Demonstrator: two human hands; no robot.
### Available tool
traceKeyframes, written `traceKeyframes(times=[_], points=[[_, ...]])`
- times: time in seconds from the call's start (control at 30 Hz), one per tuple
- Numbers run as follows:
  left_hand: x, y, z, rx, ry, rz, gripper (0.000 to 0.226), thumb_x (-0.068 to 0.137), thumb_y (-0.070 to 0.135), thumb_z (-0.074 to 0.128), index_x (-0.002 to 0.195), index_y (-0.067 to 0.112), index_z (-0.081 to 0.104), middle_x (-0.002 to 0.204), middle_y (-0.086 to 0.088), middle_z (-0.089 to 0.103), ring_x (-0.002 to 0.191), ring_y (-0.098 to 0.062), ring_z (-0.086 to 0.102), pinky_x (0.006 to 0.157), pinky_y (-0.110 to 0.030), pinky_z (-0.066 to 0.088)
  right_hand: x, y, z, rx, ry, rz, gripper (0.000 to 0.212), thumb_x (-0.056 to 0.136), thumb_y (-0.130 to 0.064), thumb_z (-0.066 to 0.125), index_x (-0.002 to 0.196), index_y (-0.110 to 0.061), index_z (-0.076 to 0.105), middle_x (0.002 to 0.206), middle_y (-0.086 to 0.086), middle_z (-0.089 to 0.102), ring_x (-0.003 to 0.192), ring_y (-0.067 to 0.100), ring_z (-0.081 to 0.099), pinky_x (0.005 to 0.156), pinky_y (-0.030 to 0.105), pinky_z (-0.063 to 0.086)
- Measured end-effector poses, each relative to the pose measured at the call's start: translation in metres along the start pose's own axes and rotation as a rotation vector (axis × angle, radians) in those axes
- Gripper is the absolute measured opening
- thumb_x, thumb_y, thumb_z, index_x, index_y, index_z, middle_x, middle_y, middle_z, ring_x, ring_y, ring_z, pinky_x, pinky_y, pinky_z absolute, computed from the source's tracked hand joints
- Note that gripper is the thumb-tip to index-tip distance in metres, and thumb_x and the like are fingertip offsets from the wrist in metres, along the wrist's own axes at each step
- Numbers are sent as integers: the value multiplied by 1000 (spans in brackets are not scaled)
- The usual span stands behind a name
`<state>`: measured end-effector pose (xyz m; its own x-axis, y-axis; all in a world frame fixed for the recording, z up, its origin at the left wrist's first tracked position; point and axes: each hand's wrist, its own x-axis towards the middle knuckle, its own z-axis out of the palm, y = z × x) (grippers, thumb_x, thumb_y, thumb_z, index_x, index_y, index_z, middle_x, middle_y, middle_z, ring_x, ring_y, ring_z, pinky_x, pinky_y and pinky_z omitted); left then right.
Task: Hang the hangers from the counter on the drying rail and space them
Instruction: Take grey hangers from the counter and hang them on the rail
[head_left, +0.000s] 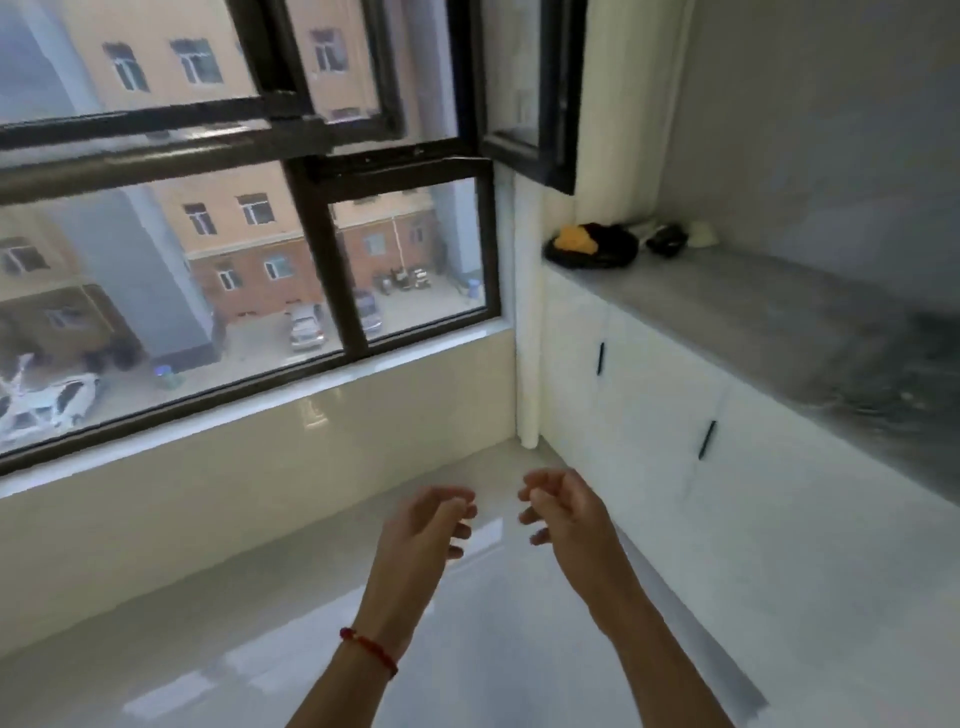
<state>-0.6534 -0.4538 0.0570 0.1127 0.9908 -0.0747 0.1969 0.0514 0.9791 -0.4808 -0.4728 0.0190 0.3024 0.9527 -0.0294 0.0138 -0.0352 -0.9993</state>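
Observation:
My left hand (428, 525) and my right hand (563, 512) hover side by side over the pale floor, fingers loosely curled, holding nothing. A red cord circles my left wrist. A dark horizontal rail (156, 169) runs across the window at upper left. The grey counter (769, 322) stretches along the right wall; at its far end lies a dark pile with something orange on it (589, 244), too blurred to name. I can make out no hangers.
White cabinet doors (649, 395) with black handles stand under the counter. A white pipe (530, 312) rises in the corner. An opened window sash (545, 93) juts into the room above the counter's end. Glossy floor (311, 649) spreads below my arms.

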Motion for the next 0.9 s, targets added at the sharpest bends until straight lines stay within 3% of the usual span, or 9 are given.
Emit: traceKeyframes(times=[0.2, 0.5, 0.7, 0.83, 0.9], points=[[48, 39, 147, 56, -310, 67, 17, 99, 14, 58, 100, 18, 75, 95, -1, 77, 90, -22, 73, 83, -41, 61, 28, 7, -146, -17, 377, 30, 15, 96, -20, 56, 103, -30, 65, 95, -4, 71, 91, 19, 68, 82, 39, 55], [154, 55, 298, -9, -528, 1, 18, 97, 12, 58, 99, 14, 76, 97, -6, 78, 94, -29, 72, 83, -43, 60, 115, 39, -300, -148, 784, 209, 24, 94, -21, 56, 115, -23, 66, 105, -3, 69, 96, 18, 69, 91, 45, 57], [227, 59, 360, 38, -627, -13, 21, 99, 9, 54, 99, 13, 75, 97, -7, 78, 90, -27, 72, 80, -40, 60, 204, 60, -367, -65, 871, 400, 33, 94, -16, 54, 125, -7, 58, 79, 4, 65, 67, 23, 66, 63, 38, 61], [255, 62, 387, 67, -602, -34, 22, 99, 9, 53, 97, 15, 75, 94, -6, 78, 86, -25, 71, 75, -37, 59, 245, 80, -397, 80, 894, 533, 10, 96, -20, 53, 97, -11, 55, 63, 3, 62, 46, 18, 62, 51, 32, 55], [265, 63, 400, 75, -566, -46, 23, 98, 9, 54, 96, 16, 75, 93, -5, 78, 84, -24, 71, 72, -35, 59, 257, 89, -403, 131, 902, 556, 10, 94, -15, 52, 88, -7, 55, 60, 3, 61, 39, 19, 59, 48, 28, 49]])
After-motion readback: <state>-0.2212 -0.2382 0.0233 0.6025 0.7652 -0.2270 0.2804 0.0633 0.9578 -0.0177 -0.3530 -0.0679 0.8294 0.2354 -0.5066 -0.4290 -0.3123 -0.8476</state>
